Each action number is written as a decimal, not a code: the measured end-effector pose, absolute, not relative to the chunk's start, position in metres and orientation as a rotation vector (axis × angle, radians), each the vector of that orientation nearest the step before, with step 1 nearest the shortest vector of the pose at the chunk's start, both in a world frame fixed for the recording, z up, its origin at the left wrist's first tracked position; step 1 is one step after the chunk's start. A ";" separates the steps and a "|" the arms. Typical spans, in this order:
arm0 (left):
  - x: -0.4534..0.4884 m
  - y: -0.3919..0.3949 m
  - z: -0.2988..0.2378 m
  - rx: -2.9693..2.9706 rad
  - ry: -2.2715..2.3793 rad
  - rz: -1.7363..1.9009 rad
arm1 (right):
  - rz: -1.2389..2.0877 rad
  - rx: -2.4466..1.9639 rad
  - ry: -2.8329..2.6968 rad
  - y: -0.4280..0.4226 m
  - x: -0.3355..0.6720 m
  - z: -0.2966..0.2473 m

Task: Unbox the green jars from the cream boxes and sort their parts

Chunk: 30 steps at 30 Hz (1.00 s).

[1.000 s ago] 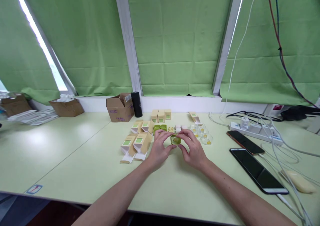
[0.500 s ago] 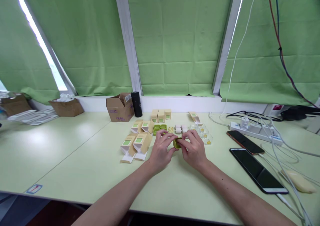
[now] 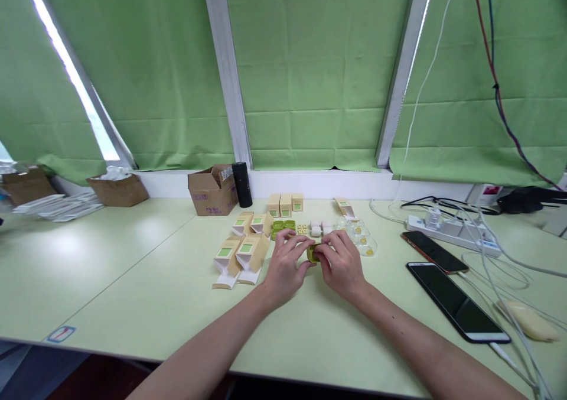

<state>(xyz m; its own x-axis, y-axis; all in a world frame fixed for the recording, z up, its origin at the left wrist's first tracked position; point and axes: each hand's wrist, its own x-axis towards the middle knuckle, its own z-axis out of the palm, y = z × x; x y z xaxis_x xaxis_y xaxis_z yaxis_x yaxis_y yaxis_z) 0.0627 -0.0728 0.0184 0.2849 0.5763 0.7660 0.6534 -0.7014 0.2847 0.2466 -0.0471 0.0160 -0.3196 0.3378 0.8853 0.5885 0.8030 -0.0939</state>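
Observation:
Both of my hands meet over the middle of the pale green table [image 3: 133, 282]. My left hand [image 3: 286, 267] and my right hand [image 3: 341, 264] pinch a small green case [image 3: 312, 252] between their fingertips, just above the tabletop. Most of the case is hidden by my fingers. Left of my hands lie several open tan cartons with green labels [image 3: 241, 255]. Behind my hands sit more small green cases [image 3: 283, 226], small white pieces [image 3: 316, 228] and clear trays with yellow parts [image 3: 363, 241].
Two dark phones [image 3: 456, 299] lie at the right, beside a white power strip [image 3: 452, 228] and loose cables [image 3: 509, 270]. A brown cardboard box [image 3: 212, 190] and a black cylinder [image 3: 241, 184] stand by the window sill. Another box [image 3: 117, 190] sits at the far left.
My hands have closed in on the green case, which showed a pale round top a second ago; it now sits lower and is mostly covered by my fingers.

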 end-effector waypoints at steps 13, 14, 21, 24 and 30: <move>0.062 -0.071 0.019 -2.418 -1.201 -1.421 | -0.387 -0.648 -1.949 -0.046 0.247 0.016; 0.062 -0.071 0.019 -2.413 -1.200 -1.421 | -0.390 -0.647 -1.945 -0.047 0.247 0.016; 0.062 -0.071 0.018 -2.395 -1.210 -1.415 | -0.415 -0.617 -1.907 -0.049 0.245 0.018; 0.062 -0.071 0.018 -2.394 -1.221 -1.418 | -0.419 -0.618 -1.909 -0.048 0.245 0.017; 0.061 -0.070 0.018 -2.384 -1.233 -1.416 | -0.412 -0.616 -1.915 -0.047 0.245 0.015</move>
